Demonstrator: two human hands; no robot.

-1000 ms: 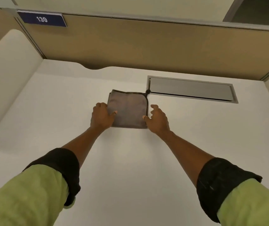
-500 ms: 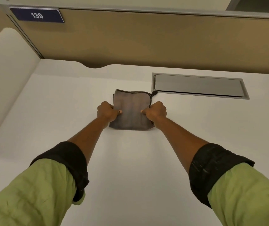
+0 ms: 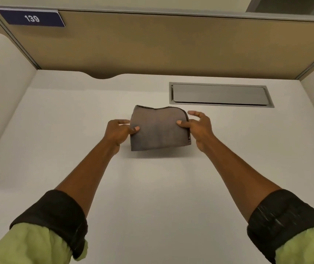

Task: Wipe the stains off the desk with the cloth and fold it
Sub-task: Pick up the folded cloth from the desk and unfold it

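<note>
A grey-brown cloth point(image 3: 159, 129), folded into a small square with a dark stitched hem, is held a little above the white desk point(image 3: 152, 197); its shadow lies on the desk below it. My left hand point(image 3: 119, 133) pinches the cloth's left edge, thumb on top. My right hand point(image 3: 198, 126) pinches the right edge with thumb and fingers, the other fingers spread toward the back. The far edge of the cloth bows upward. No stains show on the desk.
A grey metal cable flap point(image 3: 221, 94) is set into the desk at the back right. Tan partition panels point(image 3: 162, 46) close off the back, white side panels stand left and right, and a blue plate marked 139 point(image 3: 31, 18) sits top left.
My hands, which lay beside the flat cloth, closed on its two side edges and lifted it off the desk toward me. The cloth now sags and bows between them.
</note>
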